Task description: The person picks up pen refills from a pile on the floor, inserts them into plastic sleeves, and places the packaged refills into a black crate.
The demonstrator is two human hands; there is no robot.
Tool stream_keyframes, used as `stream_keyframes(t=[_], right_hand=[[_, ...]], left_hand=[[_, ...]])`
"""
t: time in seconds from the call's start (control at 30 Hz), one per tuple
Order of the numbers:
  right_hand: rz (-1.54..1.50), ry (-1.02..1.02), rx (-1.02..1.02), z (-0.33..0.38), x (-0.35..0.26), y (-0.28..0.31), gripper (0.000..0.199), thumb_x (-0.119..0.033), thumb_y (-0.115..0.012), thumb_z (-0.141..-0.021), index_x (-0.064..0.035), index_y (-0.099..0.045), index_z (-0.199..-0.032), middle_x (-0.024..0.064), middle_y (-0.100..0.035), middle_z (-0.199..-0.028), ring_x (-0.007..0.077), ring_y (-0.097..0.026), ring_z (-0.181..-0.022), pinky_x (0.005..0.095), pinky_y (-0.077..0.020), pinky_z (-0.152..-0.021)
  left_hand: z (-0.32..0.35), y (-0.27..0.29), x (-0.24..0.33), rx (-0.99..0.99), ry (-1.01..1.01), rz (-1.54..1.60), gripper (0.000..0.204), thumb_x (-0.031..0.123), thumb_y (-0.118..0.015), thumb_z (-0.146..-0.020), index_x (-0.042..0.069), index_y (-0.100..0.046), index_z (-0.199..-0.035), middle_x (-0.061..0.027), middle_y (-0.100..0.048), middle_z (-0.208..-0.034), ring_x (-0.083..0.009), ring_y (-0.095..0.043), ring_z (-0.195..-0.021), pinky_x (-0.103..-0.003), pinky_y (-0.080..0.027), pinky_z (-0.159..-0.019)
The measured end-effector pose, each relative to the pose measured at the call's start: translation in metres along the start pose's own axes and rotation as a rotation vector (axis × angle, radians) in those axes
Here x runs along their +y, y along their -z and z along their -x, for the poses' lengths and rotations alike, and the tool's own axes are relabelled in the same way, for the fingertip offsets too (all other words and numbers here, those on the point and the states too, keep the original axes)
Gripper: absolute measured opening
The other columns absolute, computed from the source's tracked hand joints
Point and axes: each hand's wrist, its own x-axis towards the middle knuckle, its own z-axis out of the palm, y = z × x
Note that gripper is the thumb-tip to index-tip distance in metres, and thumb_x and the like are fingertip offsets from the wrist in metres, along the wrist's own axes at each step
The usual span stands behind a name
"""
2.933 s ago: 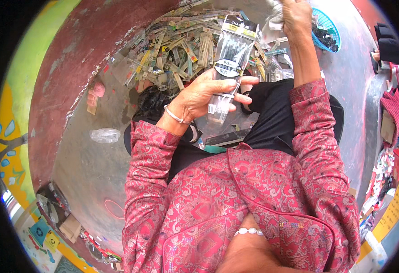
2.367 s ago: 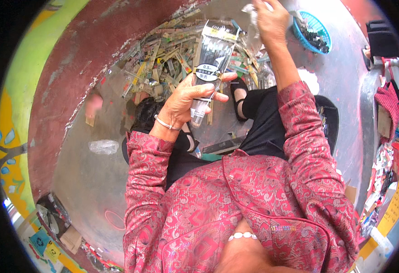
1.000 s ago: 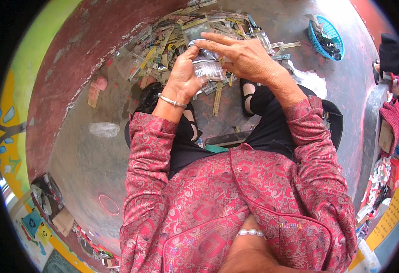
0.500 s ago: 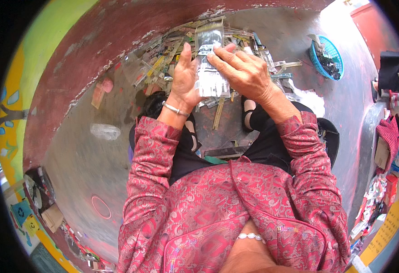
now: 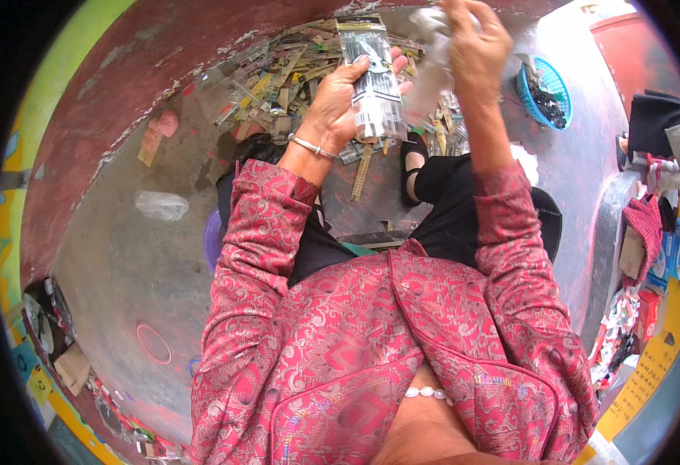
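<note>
My left hand holds up a flat, clear plastic packet with a dark printed header. The thumb presses on its front while the fingers spread behind it. Slim dark things show inside, though I cannot make out their kind. To the right, my right hand is raised with its fingers curled. A crumpled, see-through plastic bag, smeared by motion, hangs from it beside the packet. Beyond both hands a wide heap of flat packets and strips covers the floor.
A blue plastic basket with dark pieces stands at the right. On the left floor lie a clear plastic wrapper, a pink lump and a pink ring. Cloths and boxes line the right side. A purple rim shows by my left leg.
My right hand has left the packet and risen to the right, with the see-through bag now at it. My left hand keeps the packet, a little higher and farther right.
</note>
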Motion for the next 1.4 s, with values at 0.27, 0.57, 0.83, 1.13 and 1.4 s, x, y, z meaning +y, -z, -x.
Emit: stream_keyframes(t=[0.27, 0.57, 0.83, 1.13, 1.4], right_hand=[[0.237, 0.337, -0.468, 0.044, 0.037, -0.048, 0.016, -0.013, -0.054, -0.081, -0.0046, -0.061, -0.093, 0.0112, -0.059, -0.087, 0.0249, -0.055, -0.088, 0.0321, -0.0415, -0.078], [0.124, 0.275, -0.462, 0.089, 0.001, -0.013, 0.011, -0.004, -0.058, -0.079, -0.0052, -0.063, -0.089, 0.0067, -0.061, -0.087, 0.0203, -0.056, -0.084, 0.0293, -0.0427, -0.075], [-0.342, -0.353, -0.16, 0.08, 0.009, 0.062, 0.011, -0.005, -0.05, -0.085, -0.0019, -0.059, -0.091, 0.0069, -0.062, -0.08, 0.0106, -0.058, -0.07, 0.0246, -0.048, -0.063], [0.528, 0.334, -0.724, 0.058, -0.005, 0.011, 0.069, -0.011, -0.065, -0.065, -0.0304, -0.042, -0.127, 0.009, -0.047, -0.11, 0.0263, -0.058, -0.081, 0.0369, -0.0493, -0.067], [0.105, 0.268, -0.494, 0.023, 0.01, -0.019, 0.016, -0.009, -0.066, -0.071, -0.005, -0.065, -0.087, 0.0067, -0.062, -0.079, 0.0161, -0.061, -0.074, 0.0257, -0.0473, -0.064]], left_hand=[[-0.003, 0.025, 0.006, -0.035, -0.056, 0.131, 0.038, 0.035, -0.033, -0.093, 0.005, -0.051, -0.108, -0.0112, -0.058, -0.104, -0.0241, -0.058, -0.092, -0.041, -0.047, -0.084], [0.0, 0.021, 0.008, -0.078, -0.08, 0.142, 0.053, 0.038, -0.026, -0.094, -0.003, -0.037, -0.125, -0.0157, -0.048, -0.122, -0.0273, -0.049, -0.11, -0.04, -0.039, -0.095], [0.002, 0.017, 0.002, -0.135, 0.183, 0.279, 0.052, 0.04, -0.027, -0.093, 0.002, -0.034, -0.129, -0.0109, -0.047, -0.125, -0.0264, -0.047, -0.113, -0.055, -0.038, -0.09], [0.005, 0.011, 0.014, 0.014, -0.03, 0.028, 0.049, 0.036, -0.024, -0.094, 0.001, -0.039, -0.125, -0.0124, -0.05, -0.121, -0.0276, -0.049, -0.111, -0.053, -0.036, -0.093], [0.007, 0.031, 0.02, -0.099, 0.112, 0.071, 0.055, 0.047, -0.028, -0.091, -0.001, -0.048, -0.111, -0.0158, -0.056, -0.109, -0.029, -0.055, -0.098, -0.041, -0.042, -0.088]])
